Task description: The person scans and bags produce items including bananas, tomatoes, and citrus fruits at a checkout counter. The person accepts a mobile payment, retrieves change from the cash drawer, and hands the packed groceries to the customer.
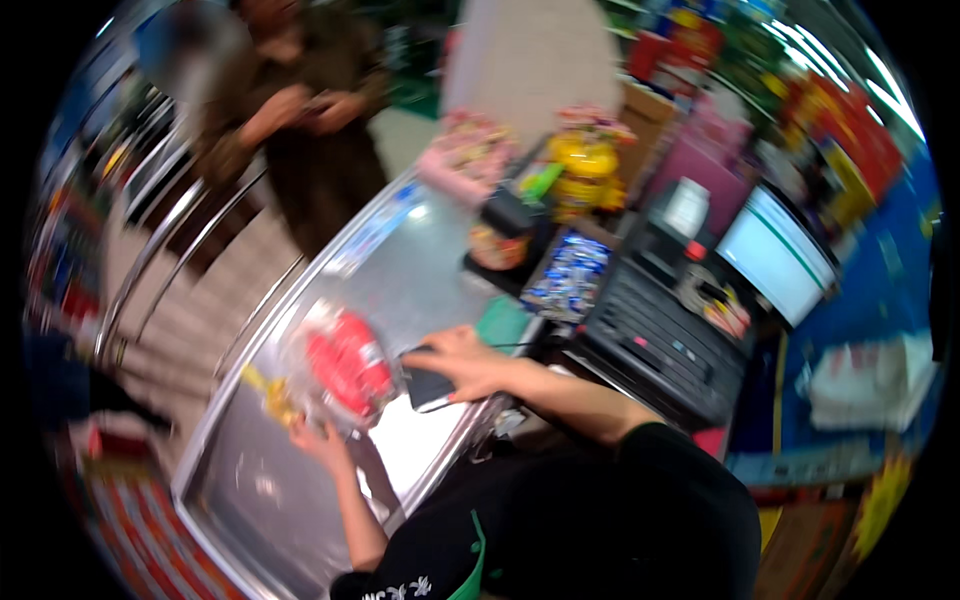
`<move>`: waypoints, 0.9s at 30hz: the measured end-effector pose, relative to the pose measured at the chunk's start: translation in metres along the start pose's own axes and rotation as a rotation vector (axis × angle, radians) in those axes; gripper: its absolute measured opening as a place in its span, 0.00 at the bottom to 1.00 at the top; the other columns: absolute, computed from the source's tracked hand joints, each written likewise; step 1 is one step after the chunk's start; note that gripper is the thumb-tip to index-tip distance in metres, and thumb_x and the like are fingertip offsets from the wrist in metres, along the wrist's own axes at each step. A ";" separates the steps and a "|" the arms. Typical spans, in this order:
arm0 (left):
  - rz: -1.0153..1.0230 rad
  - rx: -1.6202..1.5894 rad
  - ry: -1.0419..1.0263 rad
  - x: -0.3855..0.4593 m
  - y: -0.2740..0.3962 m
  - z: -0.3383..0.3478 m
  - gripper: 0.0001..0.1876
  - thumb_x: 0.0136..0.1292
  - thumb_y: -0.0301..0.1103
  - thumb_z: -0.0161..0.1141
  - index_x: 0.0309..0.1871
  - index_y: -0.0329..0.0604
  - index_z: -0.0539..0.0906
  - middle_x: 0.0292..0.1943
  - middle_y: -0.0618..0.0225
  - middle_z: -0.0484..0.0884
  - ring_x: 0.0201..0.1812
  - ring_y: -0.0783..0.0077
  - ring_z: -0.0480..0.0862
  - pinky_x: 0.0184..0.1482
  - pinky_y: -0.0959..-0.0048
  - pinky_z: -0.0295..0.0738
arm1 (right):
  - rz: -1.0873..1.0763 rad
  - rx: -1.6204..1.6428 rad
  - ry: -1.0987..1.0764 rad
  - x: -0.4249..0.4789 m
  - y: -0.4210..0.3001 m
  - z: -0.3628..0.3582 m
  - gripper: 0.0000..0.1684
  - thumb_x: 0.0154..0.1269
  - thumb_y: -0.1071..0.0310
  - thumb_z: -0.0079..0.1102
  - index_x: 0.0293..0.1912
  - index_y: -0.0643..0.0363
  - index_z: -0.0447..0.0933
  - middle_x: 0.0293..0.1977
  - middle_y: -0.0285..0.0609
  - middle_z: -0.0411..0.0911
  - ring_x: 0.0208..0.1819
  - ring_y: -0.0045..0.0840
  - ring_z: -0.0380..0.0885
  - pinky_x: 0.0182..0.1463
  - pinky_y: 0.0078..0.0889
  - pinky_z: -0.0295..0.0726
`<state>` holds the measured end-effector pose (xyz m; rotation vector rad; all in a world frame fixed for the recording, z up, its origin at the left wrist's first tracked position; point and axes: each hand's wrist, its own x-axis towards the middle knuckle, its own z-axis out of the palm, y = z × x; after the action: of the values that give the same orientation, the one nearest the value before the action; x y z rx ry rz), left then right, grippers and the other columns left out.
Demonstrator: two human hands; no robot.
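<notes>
On the metal checkout counter lies a clear plastic bag with a red item inside. My left hand grips the near end of this bag, beside a yellow strip; blur hides the exact fingertip contact. In my right hand is a dark flat device, possibly a phone, just right of the bag. Its far end points toward the red item. A bright white area shows on the counter below the device.
A black cash-register keyboard and a lit screen stand to the right. A box of blue-wrapped items, a yellow container and a pink tray line the counter's far right. Across it stands a person, near curved metal rails.
</notes>
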<state>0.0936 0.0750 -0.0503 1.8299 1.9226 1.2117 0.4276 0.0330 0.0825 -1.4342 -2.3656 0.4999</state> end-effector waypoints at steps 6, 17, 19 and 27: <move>0.173 -0.136 -0.079 0.025 0.076 0.016 0.26 0.60 0.28 0.58 0.63 0.34 0.69 0.64 0.47 0.64 0.67 0.45 0.61 0.68 0.52 0.55 | -0.036 0.006 -0.119 -0.026 -0.004 -0.008 0.58 0.42 0.67 0.73 0.73 0.41 0.55 0.70 0.46 0.56 0.74 0.40 0.50 0.67 0.66 0.50; 0.466 -0.384 -0.447 -0.012 0.181 0.044 0.23 0.62 0.23 0.54 0.62 0.33 0.68 0.64 0.52 0.64 0.63 0.56 0.68 0.61 0.61 0.64 | 0.611 0.087 0.847 -0.211 0.029 -0.049 0.36 0.56 0.74 0.63 0.65 0.56 0.66 0.59 0.48 0.72 0.55 0.35 0.75 0.58 0.35 0.76; 0.490 -0.393 -0.450 -0.013 0.182 0.048 0.23 0.61 0.22 0.54 0.61 0.34 0.70 0.64 0.52 0.64 0.62 0.57 0.68 0.57 0.64 0.65 | 0.894 0.176 1.247 -0.264 0.004 -0.090 0.37 0.58 0.75 0.59 0.67 0.55 0.62 0.51 0.45 0.77 0.40 0.24 0.80 0.44 0.26 0.79; 0.545 -0.495 -0.656 -0.029 0.222 0.063 0.20 0.61 0.24 0.54 0.58 0.35 0.71 0.63 0.50 0.65 0.62 0.53 0.68 0.61 0.60 0.65 | 2.070 -0.350 1.140 -0.483 -0.009 -0.041 0.38 0.62 0.70 0.51 0.72 0.45 0.57 0.40 0.56 0.82 0.43 0.46 0.82 0.46 0.42 0.79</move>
<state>0.3018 0.0481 0.0494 2.1388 0.7285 0.9146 0.6511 -0.3970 0.0762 -2.6404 0.4133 -0.3862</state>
